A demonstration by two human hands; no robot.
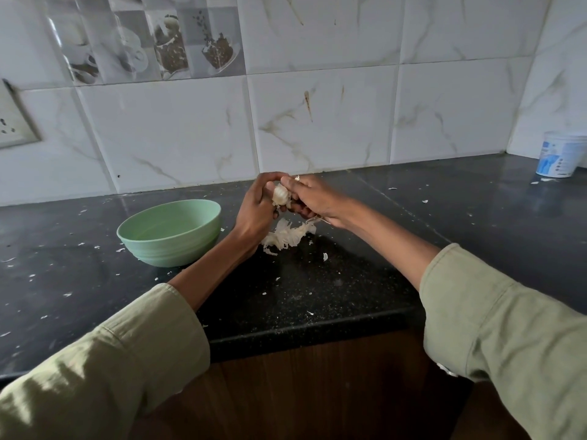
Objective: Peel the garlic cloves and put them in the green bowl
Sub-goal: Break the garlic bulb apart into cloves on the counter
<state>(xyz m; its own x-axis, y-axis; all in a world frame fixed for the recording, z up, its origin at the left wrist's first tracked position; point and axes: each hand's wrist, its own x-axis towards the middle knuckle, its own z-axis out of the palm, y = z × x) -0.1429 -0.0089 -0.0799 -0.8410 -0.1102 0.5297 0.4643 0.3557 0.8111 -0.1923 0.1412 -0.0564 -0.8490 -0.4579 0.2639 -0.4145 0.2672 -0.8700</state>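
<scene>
Both hands on the garlic, above the counter.
Papery white peel pile (287, 237) on speckled black counter (317, 290) under my hands; my left hand (257, 208) and right hand (313, 198) curl round the ridged, pale garlic (281, 195); smooth round green bowl (170, 231) left; white tub (560, 158) far right.

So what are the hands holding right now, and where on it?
Both hands grip one garlic bulb: left hand round its left side, right hand round its right.
</scene>
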